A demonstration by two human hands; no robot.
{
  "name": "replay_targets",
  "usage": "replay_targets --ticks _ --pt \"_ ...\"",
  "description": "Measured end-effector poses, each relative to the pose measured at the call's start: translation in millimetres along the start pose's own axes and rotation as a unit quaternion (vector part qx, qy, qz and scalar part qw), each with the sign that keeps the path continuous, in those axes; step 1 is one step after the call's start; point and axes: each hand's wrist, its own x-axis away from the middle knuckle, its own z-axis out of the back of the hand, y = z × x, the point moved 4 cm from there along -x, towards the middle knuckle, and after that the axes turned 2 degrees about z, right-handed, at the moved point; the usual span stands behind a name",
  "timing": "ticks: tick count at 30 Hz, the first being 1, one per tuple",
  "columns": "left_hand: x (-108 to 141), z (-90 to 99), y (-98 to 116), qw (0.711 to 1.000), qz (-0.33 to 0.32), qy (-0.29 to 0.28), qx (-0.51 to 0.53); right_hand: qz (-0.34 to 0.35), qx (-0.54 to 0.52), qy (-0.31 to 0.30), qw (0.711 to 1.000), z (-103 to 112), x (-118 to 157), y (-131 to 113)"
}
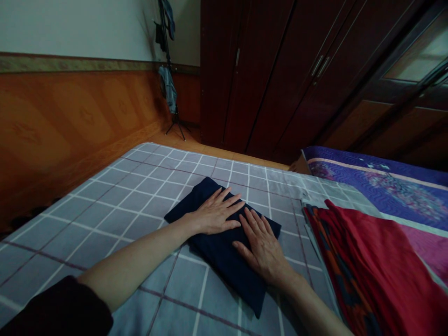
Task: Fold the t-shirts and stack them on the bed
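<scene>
A dark navy folded garment lies on the grey checked bed sheet; its exact kind cannot be told. My left hand rests flat on the upper part of the cloth, fingers spread towards the right. Beside it, my right hand presses flat on the right part, with the thumb held away from the fingers. Both palms face down and cover some of the fabric. Neither hand grips anything.
On the right lies a pile of red and patterned cloth. Behind it is a purple flowered bedspread. A dark wooden wardrobe stands beyond the bed, and a coat stand with hanging clothes is in the corner.
</scene>
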Motion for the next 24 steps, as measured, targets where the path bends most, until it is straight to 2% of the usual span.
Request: replay_targets --ticks 3,7,10,16,24 --pt "-1.5 2.5 -11.5 1.000 0.015 -0.001 -0.007 -0.003 -0.002 -0.006 1.000 1.3 -0.6 -1.0" --pt "-2.2 7.4 -36.3 0.998 0.056 0.027 -0.020 -0.020 -0.002 -0.019 1.000 2.5 -1.5 -1.8" --pt "-2.3 9.8 -48.2 0.997 0.063 0.047 -0.009 -0.023 -0.010 -0.017 1.000 3.2 -1.3 -2.1" --pt "-2.6 10.7 -51.6 0.995 0.066 0.075 0.007 -0.023 -0.019 -0.012 0.999 3.3 -0.6 -1.1" --pt "-2.2 10.3 -50.7 0.996 0.063 0.069 0.002 -0.028 -0.025 -0.035 0.999 5.9 -1.5 -0.5"
